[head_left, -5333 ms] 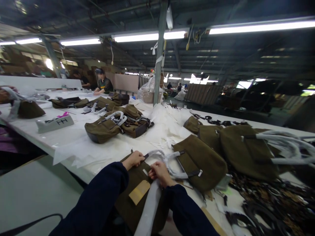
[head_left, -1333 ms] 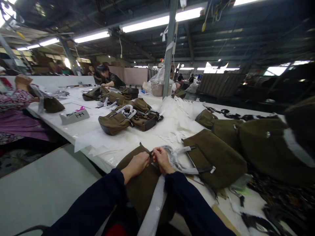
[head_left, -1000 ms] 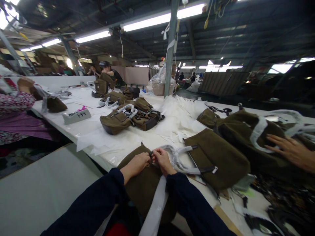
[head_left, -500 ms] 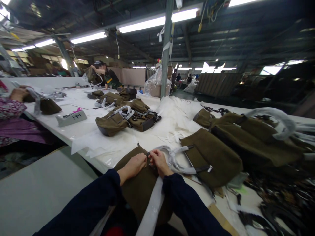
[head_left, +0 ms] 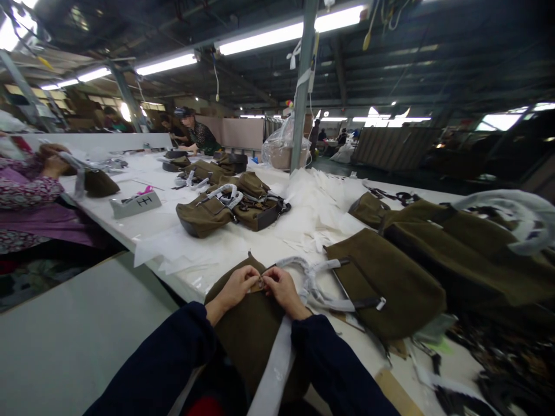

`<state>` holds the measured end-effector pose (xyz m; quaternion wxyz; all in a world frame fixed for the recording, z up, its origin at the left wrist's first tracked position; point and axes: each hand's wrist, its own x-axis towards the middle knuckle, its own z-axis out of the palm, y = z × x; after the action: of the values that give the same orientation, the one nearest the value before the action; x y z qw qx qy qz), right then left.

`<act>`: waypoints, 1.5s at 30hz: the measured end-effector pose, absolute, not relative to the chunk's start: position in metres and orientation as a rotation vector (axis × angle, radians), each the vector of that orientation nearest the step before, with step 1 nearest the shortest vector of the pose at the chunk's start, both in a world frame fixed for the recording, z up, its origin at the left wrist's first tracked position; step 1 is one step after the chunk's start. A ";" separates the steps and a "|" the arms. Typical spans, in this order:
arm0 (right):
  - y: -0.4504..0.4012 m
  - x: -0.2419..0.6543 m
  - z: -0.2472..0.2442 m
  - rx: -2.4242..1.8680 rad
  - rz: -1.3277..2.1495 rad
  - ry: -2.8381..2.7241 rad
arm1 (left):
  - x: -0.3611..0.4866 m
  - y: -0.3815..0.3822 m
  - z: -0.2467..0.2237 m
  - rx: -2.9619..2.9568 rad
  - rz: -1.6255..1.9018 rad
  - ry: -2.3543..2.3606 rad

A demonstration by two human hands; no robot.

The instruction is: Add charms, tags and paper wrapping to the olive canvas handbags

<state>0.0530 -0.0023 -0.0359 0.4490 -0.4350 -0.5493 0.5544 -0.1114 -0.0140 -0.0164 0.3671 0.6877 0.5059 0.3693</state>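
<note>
Left hand and right hand closed, fingertips together, pinching small metal fitting on top edge of olive bag; fitting mostly hidden by fingers. Bag laid flat at near edge of white table, white strip down its face. Wrapped handle just right of hands. No damage seen on bag.

olive fabric handbag lying flat, white protective strip down front
</note>
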 end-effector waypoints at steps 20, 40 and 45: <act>-0.006 0.053 -0.036 -1.102 1.335 -1.411 | -0.113 -0.012 -0.019 1.657 0.926 1.271; -0.005 0.056 -0.042 -1.153 1.336 -1.477 | -0.113 -0.014 -0.019 1.720 0.897 1.254; -0.006 0.056 -0.039 -1.159 1.317 -1.526 | -0.114 -0.012 -0.019 1.809 0.850 1.283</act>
<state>0.0557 -0.0063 -0.0386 0.3971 -0.4576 -0.6023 0.5198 -0.1138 -0.0117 -0.0192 0.3742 0.7064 0.5009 0.3319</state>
